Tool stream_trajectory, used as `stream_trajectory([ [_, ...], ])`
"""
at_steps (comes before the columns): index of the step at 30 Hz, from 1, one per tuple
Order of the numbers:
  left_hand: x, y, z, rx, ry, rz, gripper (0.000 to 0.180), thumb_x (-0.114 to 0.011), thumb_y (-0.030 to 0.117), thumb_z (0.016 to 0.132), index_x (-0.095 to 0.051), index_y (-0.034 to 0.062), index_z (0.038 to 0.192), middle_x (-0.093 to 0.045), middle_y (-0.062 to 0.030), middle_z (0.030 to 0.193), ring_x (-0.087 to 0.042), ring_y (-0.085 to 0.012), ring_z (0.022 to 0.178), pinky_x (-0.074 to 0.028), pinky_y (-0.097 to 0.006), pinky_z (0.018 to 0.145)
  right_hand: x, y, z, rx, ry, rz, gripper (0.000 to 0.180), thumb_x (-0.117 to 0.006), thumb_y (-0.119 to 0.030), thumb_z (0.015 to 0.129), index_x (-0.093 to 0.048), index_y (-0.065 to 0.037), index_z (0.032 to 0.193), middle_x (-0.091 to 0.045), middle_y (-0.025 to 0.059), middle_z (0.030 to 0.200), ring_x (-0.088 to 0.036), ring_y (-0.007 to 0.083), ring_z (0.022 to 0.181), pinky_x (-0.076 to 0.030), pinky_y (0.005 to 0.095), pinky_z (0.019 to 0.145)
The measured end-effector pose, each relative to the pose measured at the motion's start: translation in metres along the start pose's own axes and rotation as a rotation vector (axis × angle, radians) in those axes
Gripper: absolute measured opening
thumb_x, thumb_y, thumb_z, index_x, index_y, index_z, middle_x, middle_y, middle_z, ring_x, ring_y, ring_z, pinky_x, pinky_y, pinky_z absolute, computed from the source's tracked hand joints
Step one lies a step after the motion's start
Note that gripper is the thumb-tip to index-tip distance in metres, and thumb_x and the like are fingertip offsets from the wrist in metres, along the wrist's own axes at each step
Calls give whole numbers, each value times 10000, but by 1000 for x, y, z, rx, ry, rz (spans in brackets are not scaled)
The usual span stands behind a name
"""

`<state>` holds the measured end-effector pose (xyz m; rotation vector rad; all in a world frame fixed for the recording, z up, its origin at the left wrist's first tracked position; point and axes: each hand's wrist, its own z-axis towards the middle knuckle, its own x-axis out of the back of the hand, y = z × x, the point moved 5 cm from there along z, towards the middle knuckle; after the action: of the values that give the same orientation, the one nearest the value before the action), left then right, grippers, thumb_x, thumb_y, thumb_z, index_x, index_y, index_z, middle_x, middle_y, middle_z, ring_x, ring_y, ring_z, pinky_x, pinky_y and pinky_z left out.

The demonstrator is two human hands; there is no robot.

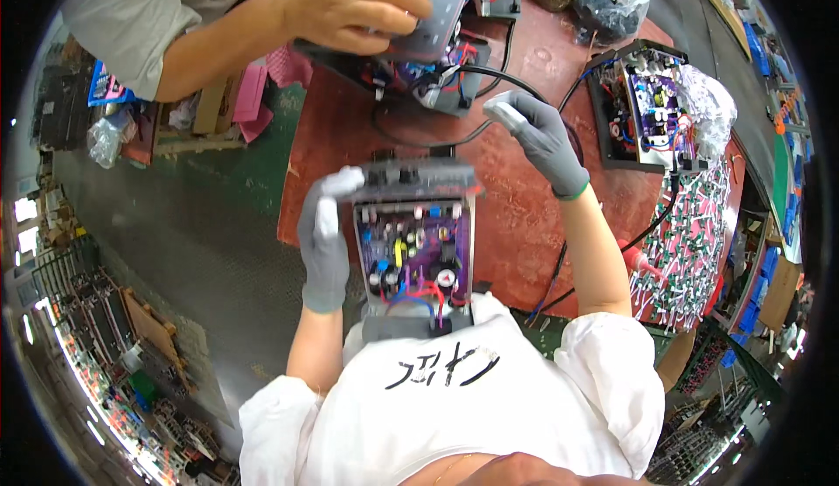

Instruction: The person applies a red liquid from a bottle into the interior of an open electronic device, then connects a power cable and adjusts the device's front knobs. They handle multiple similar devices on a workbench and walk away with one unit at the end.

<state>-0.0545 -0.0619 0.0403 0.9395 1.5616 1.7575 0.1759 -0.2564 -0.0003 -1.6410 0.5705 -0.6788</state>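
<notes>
An open grey device case with a purple circuit board, capacitors and red and blue wires stands tilted against my body at the edge of the red table. My left hand, in a grey glove, grips the case's left side near its top corner. My right hand, also gloved, hovers apart above the table to the right of the case, fingers loosely curled and holding nothing. A black cable runs under that hand.
Another person's bare hand rests on a second open device at the table's far side. A third open case with a purple board lies at right beside a pile of small wired parts. Bags sit at the far edge.
</notes>
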Motion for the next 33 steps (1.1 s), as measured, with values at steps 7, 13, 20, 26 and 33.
stream_trajectory([
  [7,1,-8,29,126,-57,33,461,-332,339,1003,-516,-14,1237,-541,-104,1250,-519,-197,1139,-369,-320,1019,-23,-35,-44,100,-90,43,247,-552,-195,937,-607,-25,1108,-595,-11,1001,-512,72,920,-423,231,800],
  [13,53,-32,-46,155,0,-68,638,-343,466,987,-375,-50,1360,-421,-194,1390,-379,-269,1323,-290,-379,1108,-31,-46,-56,203,-104,-89,292,-531,-142,942,-555,-10,1201,-578,21,1077,-514,89,951,-426,238,811],
  [20,44,-77,-187,534,-302,-512,787,-512,583,882,-432,-64,1322,-451,-173,1362,-434,-249,1265,-308,-359,1081,-66,-80,-22,474,-285,-655,246,-558,-129,914,-587,12,1113,-592,129,961,-590,234,875,-462,328,769],
  [26,17,-89,-215,647,-427,-365,679,-611,507,853,-533,-61,1216,-471,-126,1303,-487,-242,1188,-393,-340,1000,-55,-96,-43,464,-89,-570,245,-545,-111,922,-597,8,1129,-616,104,1001,-589,160,873,-461,274,786],
  [33,45,-78,-227,611,-492,-363,380,-637,344,870,-640,10,1052,-623,-80,951,-591,-186,918,-476,-333,804,-25,-50,-135,236,249,-386,285,-522,-147,955,-581,30,1171,-627,66,1078,-569,127,984,-445,269,890],
])
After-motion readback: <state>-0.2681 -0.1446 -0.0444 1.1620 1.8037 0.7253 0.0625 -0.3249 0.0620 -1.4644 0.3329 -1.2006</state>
